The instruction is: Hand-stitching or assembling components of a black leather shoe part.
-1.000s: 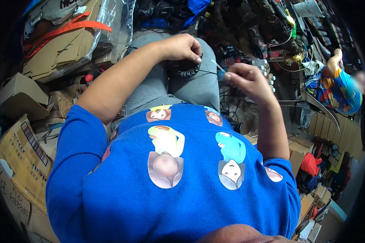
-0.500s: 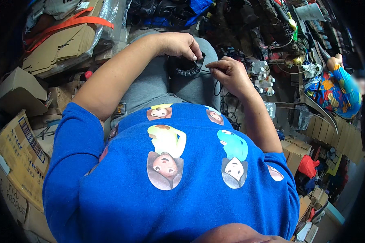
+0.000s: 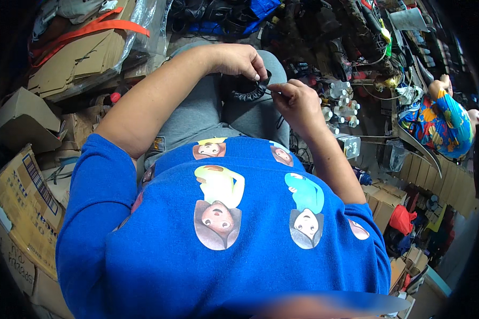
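A black piece with a ridged, looped edge (image 3: 246, 96) rests over my thighs; its exact kind I cannot make out. My left hand (image 3: 240, 61) is closed in a pinch on its upper part, thumb and forefinger bent down onto it. Just to the right, my right hand (image 3: 299, 103) is closed, thumb and forefinger pinching a thin black cord at the piece's right edge. A loop of the cord (image 3: 280, 122) hangs below my right fingers. My fingertips cover part of the piece and the cord.
Flattened cardboard (image 3: 85, 61) with an orange strap is stacked at the left, above an open carton (image 3: 26, 119). Small bottles (image 3: 346, 111) stand right of my knee. Beyond a curved metal blade (image 3: 418, 151), another person in bright patterned clothing (image 3: 436, 125) sits at the far right.
My right hand and forearm have shifted a little to the left, bringing the fingertips closer to the black piece. My left hand has stayed almost still.
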A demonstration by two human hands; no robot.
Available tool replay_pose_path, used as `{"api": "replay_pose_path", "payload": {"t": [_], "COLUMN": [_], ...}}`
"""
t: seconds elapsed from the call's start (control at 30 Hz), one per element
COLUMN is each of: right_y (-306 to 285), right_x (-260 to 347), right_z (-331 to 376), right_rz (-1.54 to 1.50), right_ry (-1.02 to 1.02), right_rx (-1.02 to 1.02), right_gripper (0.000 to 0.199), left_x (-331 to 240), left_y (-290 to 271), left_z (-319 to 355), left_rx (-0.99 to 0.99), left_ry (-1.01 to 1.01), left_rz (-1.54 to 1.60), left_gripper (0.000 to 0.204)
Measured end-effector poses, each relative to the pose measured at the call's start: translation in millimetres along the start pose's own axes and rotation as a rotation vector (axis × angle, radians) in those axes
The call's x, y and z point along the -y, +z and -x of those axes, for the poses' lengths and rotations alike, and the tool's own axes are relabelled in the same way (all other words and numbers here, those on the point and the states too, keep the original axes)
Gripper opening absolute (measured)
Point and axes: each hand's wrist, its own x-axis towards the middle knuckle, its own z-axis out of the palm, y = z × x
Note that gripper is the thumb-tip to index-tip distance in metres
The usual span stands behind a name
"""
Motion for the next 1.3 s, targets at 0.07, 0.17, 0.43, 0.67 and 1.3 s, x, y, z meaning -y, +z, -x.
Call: {"api": "replay_pose_path", "payload": {"t": [0.07, 0.17, 0.43, 0.67, 1.3], "right_y": [3, 1, 7, -1, 12], "right_x": [-2, -5, -2, 5, -69], "right_z": [1, 0, 9, -6, -23], "right_rz": [0.029, -0.014, -0.061, 0.065, -0.816], "right_ry": [-0.053, -0.030, -0.008, -0.084, 0.245], "right_rx": [-0.040, -0.006, -0.042, -0.032, 0.339], "right_gripper": [0.018, 0.018, 0.016, 0.014, 0.017], "left_x": [1, 0, -4, -1, 8], "left_y": [0, -1, -5, -3, -3], "left_z": [-1, 2, 11, 4, -12], "left_rx": [-0.008, 0.004, 0.080, 0.021, 0.055], "left_ry": [0.008, 0.024, 0.040, 0.061, 0.113], "left_rz": [-0.008, 0.017, 0.031, -0.021, 0.049], "left_gripper": [0.029, 0.029, 0.031, 0.029, 0.030]}}
